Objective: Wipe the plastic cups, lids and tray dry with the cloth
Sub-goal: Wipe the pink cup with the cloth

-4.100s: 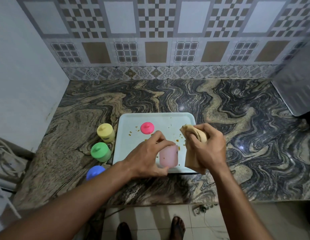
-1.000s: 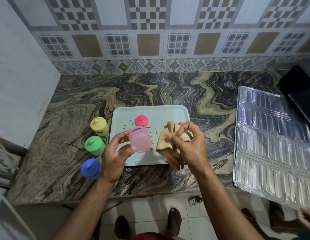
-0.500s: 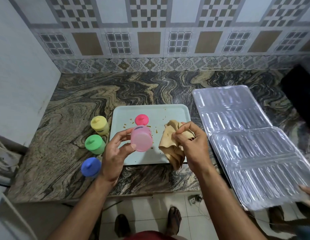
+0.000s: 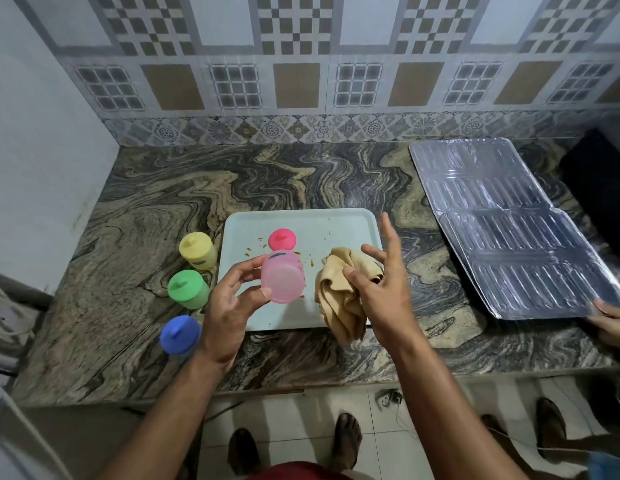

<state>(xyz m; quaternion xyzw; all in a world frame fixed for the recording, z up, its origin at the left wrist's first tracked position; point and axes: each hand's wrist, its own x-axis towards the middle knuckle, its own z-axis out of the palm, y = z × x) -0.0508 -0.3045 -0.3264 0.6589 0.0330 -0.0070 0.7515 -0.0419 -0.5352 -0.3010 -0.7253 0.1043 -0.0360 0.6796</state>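
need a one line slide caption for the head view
Left hand holds the pink cup above the tray while the right hand grips the tan cloth.

The left hand [image 4: 229, 306] grips a pink cup [image 4: 283, 277] tilted on its side above the pale tray [image 4: 339, 223]. At 3 o'clock of the cup, the right hand [image 4: 378, 289] holds a tan cloth [image 4: 339, 299] with 2 fingers spread. A pink lid [image 4: 282, 239] lies on the tray at 12 o'clock of the cup. At 9 o'clock of the tray stand 3 lidded cups: yellow [image 4: 196, 250], green [image 4: 187, 289], blue [image 4: 179, 335]. A ribbed clear sheet [image 4: 509, 230] lies at 3 o'clock, another person's hand [image 4: 611, 318] touching its corner.
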